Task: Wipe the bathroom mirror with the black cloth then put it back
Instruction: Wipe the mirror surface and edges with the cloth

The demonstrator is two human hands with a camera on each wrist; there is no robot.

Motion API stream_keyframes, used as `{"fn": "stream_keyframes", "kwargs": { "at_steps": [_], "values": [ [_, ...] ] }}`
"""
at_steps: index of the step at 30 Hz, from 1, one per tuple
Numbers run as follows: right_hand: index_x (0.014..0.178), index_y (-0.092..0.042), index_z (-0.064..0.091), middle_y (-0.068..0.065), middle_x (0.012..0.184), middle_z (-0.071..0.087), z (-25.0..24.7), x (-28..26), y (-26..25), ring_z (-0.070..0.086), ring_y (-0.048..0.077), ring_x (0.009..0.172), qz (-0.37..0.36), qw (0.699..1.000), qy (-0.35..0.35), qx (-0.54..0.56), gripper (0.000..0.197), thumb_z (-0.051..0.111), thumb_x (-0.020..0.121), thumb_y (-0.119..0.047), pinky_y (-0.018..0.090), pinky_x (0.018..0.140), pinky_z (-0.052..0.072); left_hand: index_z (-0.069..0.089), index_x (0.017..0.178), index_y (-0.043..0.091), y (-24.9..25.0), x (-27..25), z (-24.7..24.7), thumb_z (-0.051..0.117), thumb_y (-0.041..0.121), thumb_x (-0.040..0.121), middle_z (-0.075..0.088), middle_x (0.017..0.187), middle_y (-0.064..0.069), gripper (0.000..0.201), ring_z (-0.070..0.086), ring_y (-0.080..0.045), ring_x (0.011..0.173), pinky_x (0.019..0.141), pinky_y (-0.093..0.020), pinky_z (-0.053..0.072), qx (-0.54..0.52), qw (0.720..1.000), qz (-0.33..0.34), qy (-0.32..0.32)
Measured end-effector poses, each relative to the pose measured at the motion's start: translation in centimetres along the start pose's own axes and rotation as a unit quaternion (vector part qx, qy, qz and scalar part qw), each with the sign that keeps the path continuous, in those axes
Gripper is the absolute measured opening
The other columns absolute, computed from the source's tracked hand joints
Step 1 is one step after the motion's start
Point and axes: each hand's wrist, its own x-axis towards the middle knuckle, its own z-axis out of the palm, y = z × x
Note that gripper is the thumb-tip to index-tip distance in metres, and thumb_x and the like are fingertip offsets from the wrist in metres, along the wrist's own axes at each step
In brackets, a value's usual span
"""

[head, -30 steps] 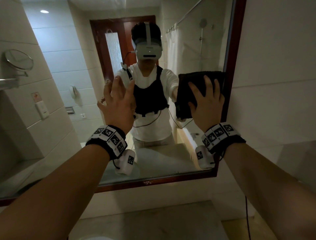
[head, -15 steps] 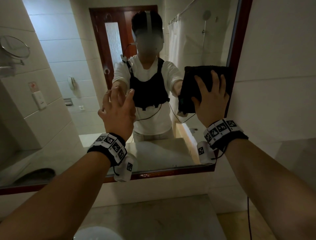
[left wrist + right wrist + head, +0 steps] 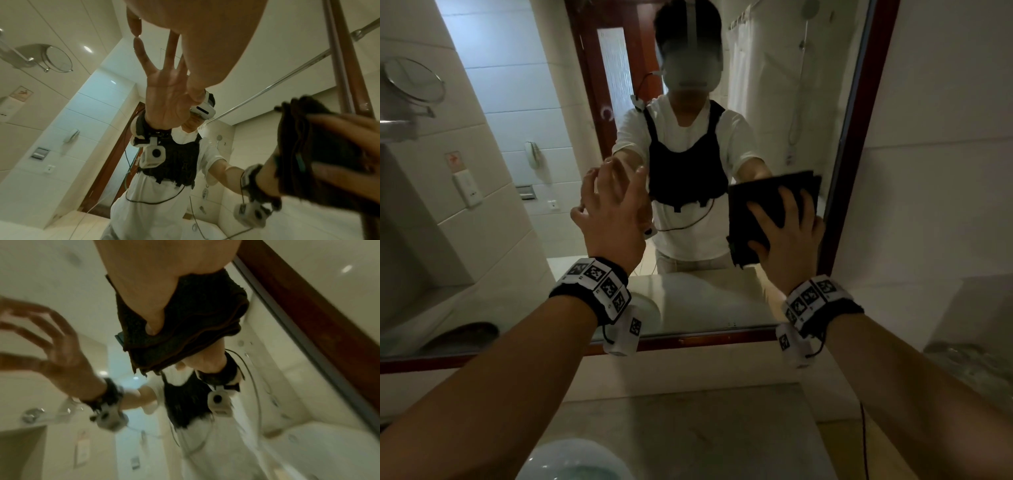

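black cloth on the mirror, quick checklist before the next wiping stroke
1. Black cloth flat against the mirror: ok.
2. Right hand presses the cloth with spread fingers: ok.
3. Cloth stays folded, no corner hanging loose: cannot tell, the lower edge looks ragged.
4. Left hand clear of the cloth's path: ok, fingertips rest on the glass to the left.
5. Room beside the red-brown frame: not ok, the cloth is almost at it.
6. Glass left of the cloth already wiped: cannot tell.
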Motion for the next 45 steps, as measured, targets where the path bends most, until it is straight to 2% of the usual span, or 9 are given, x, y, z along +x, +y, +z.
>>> {"fn": "stream_keyframes", "kwargs": {
  "at_steps": [6,16,22,27,34,37,39,42,45],
  "values": [
    [0.148,-0.045,0.029,0.011,0.16,0.02,-3.8,7.0,-2.0,0.016,0.045,0.144,0.046,0.998,0.01,0.029,0.083,0.072,0.076,-0.047,0.065,0.102,0.031,0.023,0.15,0.041,0.5,-0.2,0.1,0.081,0.015,0.071,0.011,0.161,-0.008,0.102,0.014,-0.039,0.145,0.091,-0.063,0.042,0.006,1.0,-0.015,0.006],
    [0.149,-0.043,0.033,0.008,0.161,0.021,0.6,-0.8,-2.4,0.018,0.039,0.146,-0.036,0.999,-0.035,0.0,0.079,0.07,0.079,-0.042,0.058,0.106,0.025,0.023,0.15,0.041,0.6,-0.3,-0.2,0.077,0.01,0.071,0.012,0.161,-0.008,0.101,0.014,-0.039,0.145,0.089,-0.06,0.041,-0.015,1.0,-0.017,0.007],
    [0.148,-0.043,0.034,0.011,0.159,0.023,-1.2,3.7,-4.5,0.017,0.041,0.145,-0.001,1.0,0.008,0.008,0.075,0.066,0.08,-0.047,0.059,0.102,0.032,0.026,0.151,0.043,-0.2,-0.3,0.0,0.076,0.018,0.074,0.013,0.162,-0.008,0.095,0.013,-0.038,0.145,0.095,-0.063,0.035,-0.05,0.999,0.002,0.007],
    [0.149,-0.044,0.031,0.012,0.161,0.021,-2.9,7.2,-7.8,0.017,0.042,0.145,0.047,0.998,0.036,0.003,0.079,0.066,0.079,-0.047,0.062,0.103,0.033,0.023,0.151,0.044,-0.6,-0.2,0.2,0.076,0.019,0.074,0.013,0.162,-0.006,0.097,0.013,-0.036,0.146,0.094,-0.067,0.036,-0.061,0.998,0.014,0.009],
    [0.15,-0.042,0.032,0.011,0.16,0.024,-0.9,2.1,-8.2,0.017,0.041,0.146,-0.082,0.995,-0.04,-0.039,0.072,0.061,0.085,-0.046,0.059,0.104,0.03,0.032,0.148,0.041,-0.4,-0.6,0.6,0.074,0.021,0.079,0.018,0.161,-0.005,0.083,0.016,-0.035,0.147,0.098,-0.065,0.032,-0.09,0.995,0.005,0.042],
    [0.149,-0.04,0.037,0.011,0.159,0.028,-0.7,1.3,-7.8,0.019,0.042,0.146,-0.094,0.994,-0.044,-0.019,0.065,0.051,0.085,-0.045,0.058,0.104,0.03,0.036,0.147,0.04,-0.8,-0.9,0.7,0.068,0.022,0.085,0.017,0.162,-0.004,0.071,0.013,-0.034,0.147,0.099,-0.066,0.03,-0.106,0.993,0.015,0.051],
    [0.148,-0.042,0.038,0.009,0.159,0.029,-0.8,1.6,-7.2,0.02,0.041,0.146,-0.099,0.994,-0.04,-0.017,0.065,0.054,0.084,-0.045,0.057,0.102,0.031,0.036,0.147,0.041,-1.0,-1.2,0.6,0.068,0.02,0.083,0.016,0.162,-0.004,0.075,0.012,-0.033,0.147,0.101,-0.065,0.029,-0.114,0.992,0.014,0.046],
    [0.146,-0.044,0.039,0.009,0.158,0.029,-1.2,3.5,-6.0,0.021,0.04,0.143,-0.057,0.998,0.001,-0.01,0.071,0.065,0.08,-0.048,0.055,0.099,0.033,0.034,0.147,0.044,-1.2,-1.9,0.8,0.073,0.02,0.079,0.017,0.16,-0.003,0.081,0.016,-0.032,0.145,0.101,-0.062,0.031,-0.11,0.992,-0.028,0.047],
    [0.146,-0.043,0.038,0.01,0.158,0.028,-2.8,6.8,-4.6,0.022,0.041,0.142,0.003,0.999,0.041,0.012,0.076,0.065,0.076,-0.054,0.056,0.099,0.034,0.035,0.147,0.044,-1.0,-2.6,1.6,0.076,0.029,0.081,0.02,0.158,-0.006,0.079,0.018,-0.034,0.144,0.1,-0.063,0.034,-0.119,0.99,-0.058,0.054]
  ]
}}
